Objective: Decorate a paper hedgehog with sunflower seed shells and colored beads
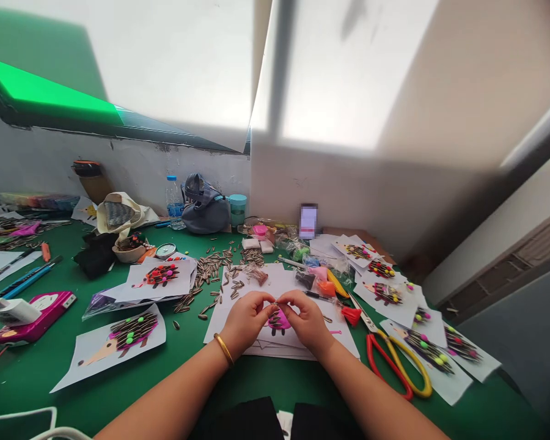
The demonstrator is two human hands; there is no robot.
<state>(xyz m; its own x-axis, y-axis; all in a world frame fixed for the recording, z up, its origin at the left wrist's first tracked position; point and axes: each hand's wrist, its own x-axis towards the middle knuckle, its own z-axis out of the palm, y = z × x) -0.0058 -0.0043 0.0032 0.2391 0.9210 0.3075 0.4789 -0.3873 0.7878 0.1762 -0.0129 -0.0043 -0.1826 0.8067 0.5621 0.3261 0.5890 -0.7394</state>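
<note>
Closest to the camera are the two bare forearms coming up from the bottom edge, with a gold bangle [223,348] on the left wrist. Both hands meet in the middle over a white sheet of paper [282,287] on the green table [36,373]. The left hand [245,319] and right hand [308,319] have their fingertips pinched together on something tiny right above a pink hedgehog shape [278,320] stuck on that sheet. I honestly can't tell what the little thing is, could be a seed, it's too small. Pinching with both hands close to the paper looks like a way to keep a fiddly bit steady.

A scatter of sunflower seeds [215,269] lies just beyond the sheet, within easy reach. To the near right sit scissors [396,360] with red and yellow handles, blades pointing toward the hands. Past those, on the right, finished hedgehog pictures [428,348] are spread out flat, probably so nothing smudges. Two more lie on the left, one near [119,342] and one further back [160,278]. A pink case [36,315] sits at the near left edge. At the far wall there's a water bottle [174,198], a grey bag [204,205] and a teal cup [237,209].
</note>
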